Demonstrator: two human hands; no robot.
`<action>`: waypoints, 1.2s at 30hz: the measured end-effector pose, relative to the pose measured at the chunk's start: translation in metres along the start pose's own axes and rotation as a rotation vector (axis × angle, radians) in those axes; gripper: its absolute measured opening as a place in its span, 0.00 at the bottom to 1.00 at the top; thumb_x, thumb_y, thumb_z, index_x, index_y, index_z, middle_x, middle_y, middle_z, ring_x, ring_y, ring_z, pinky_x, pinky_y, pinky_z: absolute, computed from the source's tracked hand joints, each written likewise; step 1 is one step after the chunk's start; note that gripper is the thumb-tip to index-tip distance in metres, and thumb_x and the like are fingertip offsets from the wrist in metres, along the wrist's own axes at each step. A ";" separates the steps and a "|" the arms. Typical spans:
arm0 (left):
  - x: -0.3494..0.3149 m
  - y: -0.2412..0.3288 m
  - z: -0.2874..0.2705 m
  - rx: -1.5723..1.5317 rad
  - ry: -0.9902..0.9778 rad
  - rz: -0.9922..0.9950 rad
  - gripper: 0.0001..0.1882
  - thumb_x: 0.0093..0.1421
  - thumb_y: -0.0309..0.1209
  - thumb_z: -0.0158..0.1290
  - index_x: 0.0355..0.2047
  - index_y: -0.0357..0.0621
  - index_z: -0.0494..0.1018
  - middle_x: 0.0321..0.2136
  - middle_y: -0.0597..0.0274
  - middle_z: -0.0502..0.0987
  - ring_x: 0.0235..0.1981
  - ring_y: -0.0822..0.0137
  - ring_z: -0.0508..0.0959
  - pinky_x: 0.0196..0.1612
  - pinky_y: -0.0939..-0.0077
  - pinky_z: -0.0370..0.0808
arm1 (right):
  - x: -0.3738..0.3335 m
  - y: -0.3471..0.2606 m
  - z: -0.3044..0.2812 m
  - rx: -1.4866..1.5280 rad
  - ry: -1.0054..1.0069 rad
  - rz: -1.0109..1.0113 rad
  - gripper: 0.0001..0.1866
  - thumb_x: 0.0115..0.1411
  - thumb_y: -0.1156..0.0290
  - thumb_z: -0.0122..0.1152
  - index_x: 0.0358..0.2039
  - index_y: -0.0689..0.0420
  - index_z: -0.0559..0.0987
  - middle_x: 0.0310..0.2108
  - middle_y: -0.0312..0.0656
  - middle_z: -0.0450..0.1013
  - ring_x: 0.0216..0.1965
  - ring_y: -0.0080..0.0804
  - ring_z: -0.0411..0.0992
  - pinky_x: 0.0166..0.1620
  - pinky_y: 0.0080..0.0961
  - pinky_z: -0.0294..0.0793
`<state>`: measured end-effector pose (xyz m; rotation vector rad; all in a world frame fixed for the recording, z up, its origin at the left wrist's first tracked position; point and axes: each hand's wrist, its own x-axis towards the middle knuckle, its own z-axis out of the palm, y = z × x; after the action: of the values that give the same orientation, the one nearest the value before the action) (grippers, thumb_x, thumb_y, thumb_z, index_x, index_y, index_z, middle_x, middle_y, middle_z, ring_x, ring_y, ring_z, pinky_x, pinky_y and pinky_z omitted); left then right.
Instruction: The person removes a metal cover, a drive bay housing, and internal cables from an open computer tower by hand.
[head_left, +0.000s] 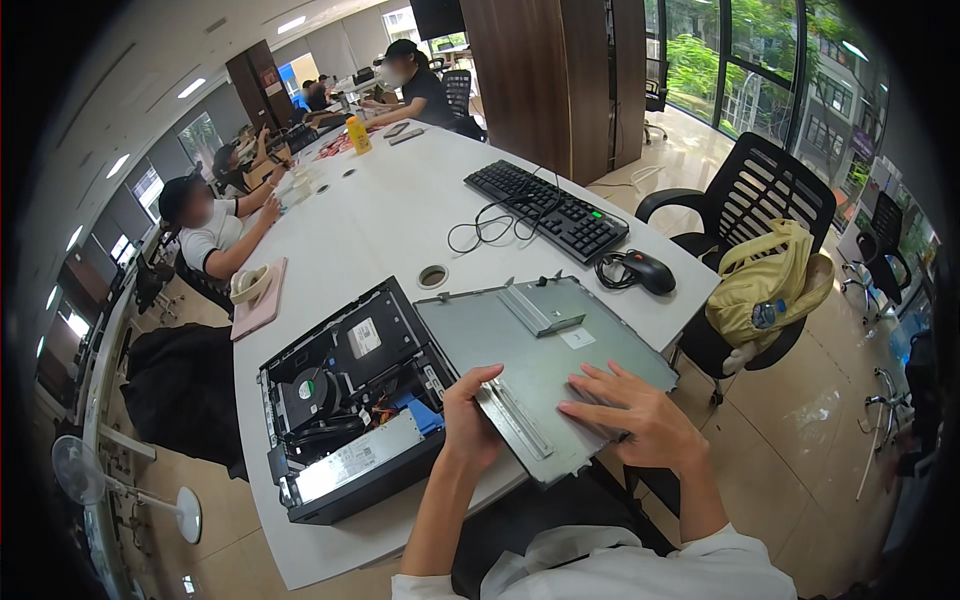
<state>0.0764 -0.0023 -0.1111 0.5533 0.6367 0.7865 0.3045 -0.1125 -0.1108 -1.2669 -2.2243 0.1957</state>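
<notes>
Panel [535,368] seemingly lengthwise toward lower right

Bright, even indoor light, seen through a fisheye lens that darkens to black at the rim.
Daylight enters through the tall windows [740,60] at upper right, while strip ceiling lights [192,87] glow at upper left, some small panes there washing out to white. The white table [390,230] reads pale and bright; the metal panel [625,355] has a soft sheen, the tiled floor [800,440] gleams in patches, and the interior of the open computer case [320,400] falls dark. Straight edges bow outward. Near things look fairly crisp, distant ones softer, and faces are blurred over.
</notes>
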 end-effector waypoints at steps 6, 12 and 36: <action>0.000 0.001 0.017 0.012 0.005 0.017 0.32 0.70 0.52 0.49 0.58 0.34 0.69 0.52 0.49 0.79 0.52 0.55 0.80 0.57 0.57 0.76 | -0.001 0.012 0.022 -0.010 0.113 -0.013 0.37 0.49 0.83 0.68 0.61 0.44 0.78 0.63 0.42 0.72 0.66 0.44 0.68 0.66 0.54 0.69; -0.041 -0.004 -0.003 -0.132 -0.077 -0.005 0.25 0.71 0.40 0.48 0.61 0.34 0.65 0.59 0.50 0.73 0.62 0.58 0.72 0.68 0.57 0.64 | 0.006 0.017 0.031 -0.082 0.101 -0.048 0.34 0.51 0.80 0.69 0.60 0.45 0.78 0.62 0.42 0.73 0.65 0.44 0.69 0.66 0.55 0.69; -0.164 0.029 -0.078 0.691 0.273 0.555 0.29 0.64 0.27 0.53 0.65 0.36 0.64 0.56 0.46 0.75 0.56 0.55 0.77 0.62 0.61 0.70 | 0.030 0.047 0.064 -0.112 -0.085 0.003 0.37 0.51 0.83 0.68 0.61 0.38 0.76 0.62 0.42 0.72 0.66 0.48 0.67 0.71 0.59 0.60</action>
<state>-0.0809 -0.0969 -0.0943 1.3043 1.0381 1.1754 0.2934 -0.0529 -0.1700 -1.3445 -2.3335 0.1297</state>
